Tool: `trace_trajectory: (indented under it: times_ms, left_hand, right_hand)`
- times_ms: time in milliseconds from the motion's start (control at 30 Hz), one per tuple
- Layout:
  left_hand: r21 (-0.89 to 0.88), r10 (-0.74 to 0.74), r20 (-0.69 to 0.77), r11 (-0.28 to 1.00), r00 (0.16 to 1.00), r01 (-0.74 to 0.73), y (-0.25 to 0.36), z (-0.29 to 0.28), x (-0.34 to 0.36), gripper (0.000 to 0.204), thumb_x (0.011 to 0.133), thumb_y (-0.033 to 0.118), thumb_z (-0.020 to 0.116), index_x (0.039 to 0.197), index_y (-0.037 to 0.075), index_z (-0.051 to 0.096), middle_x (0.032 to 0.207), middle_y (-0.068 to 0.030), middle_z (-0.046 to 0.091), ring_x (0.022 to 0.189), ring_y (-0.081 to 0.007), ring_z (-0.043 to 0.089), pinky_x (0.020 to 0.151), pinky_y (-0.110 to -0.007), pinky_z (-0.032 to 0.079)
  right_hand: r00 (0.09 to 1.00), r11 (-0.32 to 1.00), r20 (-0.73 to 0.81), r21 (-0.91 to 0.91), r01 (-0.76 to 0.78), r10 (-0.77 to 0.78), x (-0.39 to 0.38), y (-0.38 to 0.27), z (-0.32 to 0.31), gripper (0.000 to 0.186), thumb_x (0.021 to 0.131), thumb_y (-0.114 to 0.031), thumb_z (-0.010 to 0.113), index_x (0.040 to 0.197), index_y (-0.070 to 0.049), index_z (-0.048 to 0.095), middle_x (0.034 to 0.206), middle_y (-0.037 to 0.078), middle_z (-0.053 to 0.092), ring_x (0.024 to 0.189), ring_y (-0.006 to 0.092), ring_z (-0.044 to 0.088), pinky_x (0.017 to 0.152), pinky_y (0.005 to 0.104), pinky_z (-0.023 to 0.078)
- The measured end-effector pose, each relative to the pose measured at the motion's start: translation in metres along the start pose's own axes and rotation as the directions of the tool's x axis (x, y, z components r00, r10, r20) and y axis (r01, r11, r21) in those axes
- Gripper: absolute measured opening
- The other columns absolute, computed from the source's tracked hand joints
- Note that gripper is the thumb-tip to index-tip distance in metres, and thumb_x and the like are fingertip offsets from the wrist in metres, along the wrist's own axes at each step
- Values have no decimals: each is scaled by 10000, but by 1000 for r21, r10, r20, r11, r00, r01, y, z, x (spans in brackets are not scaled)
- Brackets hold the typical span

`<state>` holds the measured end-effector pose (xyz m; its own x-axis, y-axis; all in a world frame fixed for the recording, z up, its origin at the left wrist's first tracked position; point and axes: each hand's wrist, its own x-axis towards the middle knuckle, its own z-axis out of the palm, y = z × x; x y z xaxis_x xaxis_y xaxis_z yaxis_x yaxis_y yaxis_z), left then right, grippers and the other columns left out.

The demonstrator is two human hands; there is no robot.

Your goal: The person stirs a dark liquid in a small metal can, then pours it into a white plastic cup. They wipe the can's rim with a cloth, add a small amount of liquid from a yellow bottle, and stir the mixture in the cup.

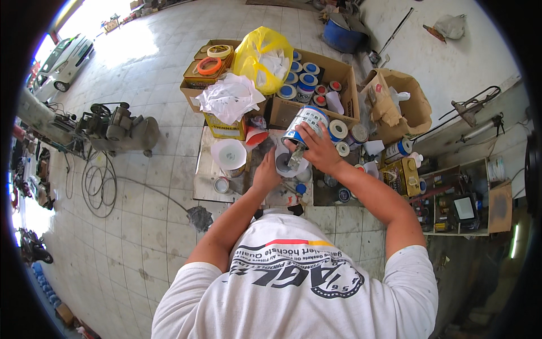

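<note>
My right hand point(319, 147) grips a white-and-blue metal can point(306, 118), tilted above a grey-interior container with a white rim point(283, 163). Something mottled grey-green point(295, 159) hangs between them; I cannot tell whether it is liquid or a stick. My left hand point(268, 168) is closed against the left side of that container, fingertips partly hidden. To its left are a white paper funnel point(228, 155) and a small tin point(221, 185). A red funnel point(256, 137) lies behind it, and a blue lid point(301, 188) sits in front on the bench point(204, 183).
Boxes of cans point(351, 83), a yellow bag point(254, 51), tape rolls point(210, 66) and crumpled paper point(226, 96) crowd the back. A torn carton point(412, 104), yellow tin point(402, 175) and shelving point(486, 217) stand right. A compressor point(132, 130) and coiled hose point(99, 192) are left.
</note>
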<state>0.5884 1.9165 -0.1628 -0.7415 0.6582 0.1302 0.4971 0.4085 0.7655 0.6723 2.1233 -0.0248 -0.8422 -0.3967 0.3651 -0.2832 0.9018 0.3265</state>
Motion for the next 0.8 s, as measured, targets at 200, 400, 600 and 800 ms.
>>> trace_trajectory:
  times_ms: [200, 400, 600, 800]
  left_hand:
    - [3, 28, -6, 1000, 1000, -28, 6, -1, -2, 1006, 709, 104, 831, 1566, 34, 308, 1450, -260, 520, 1270, -472, 582, 1011, -510, 528]
    - [3, -12, 14, 1000, 1000, 12, 1, 1, 0, 1050, 693, 184, 890, 1558, 49, 311, 1475, -248, 521, 1300, -451, 568, 1041, -504, 515]
    - [-8, 24, -10, 1000, 1000, -24, 2, 0, -3, 1062, 687, 138, 886, 1569, 49, 300, 1456, -244, 526, 1273, -464, 583, 1017, -515, 526]
    - [1, 25, -18, 1000, 1000, -25, 0, 0, -5, 1046, 696, 162, 889, 1559, 40, 311, 1451, -245, 531, 1275, -464, 579, 1028, -513, 519]
  right_hand:
    - [987, 986, 57, 69, -154, 150, -7, 5, 2, 853, 762, -223, 783, 1561, -261, 486, 1529, 180, 428, 1456, 373, 421, 1134, 611, 350]
    - [950, 917, 45, 251, -309, 308, -17, 4, 17, 1044, 677, -234, 915, 1589, -216, 408, 1486, 197, 440, 1412, 405, 441, 1108, 561, 376]
    - [931, 903, 85, 226, -365, 355, -31, 3, 29, 1037, 692, -240, 895, 1597, -225, 389, 1490, 166, 434, 1411, 374, 463, 1091, 532, 393]
    - [924, 898, 117, 219, -382, 364, -40, 8, 35, 1089, 653, -209, 917, 1601, -231, 382, 1499, 168, 424, 1418, 375, 456, 1103, 533, 391]
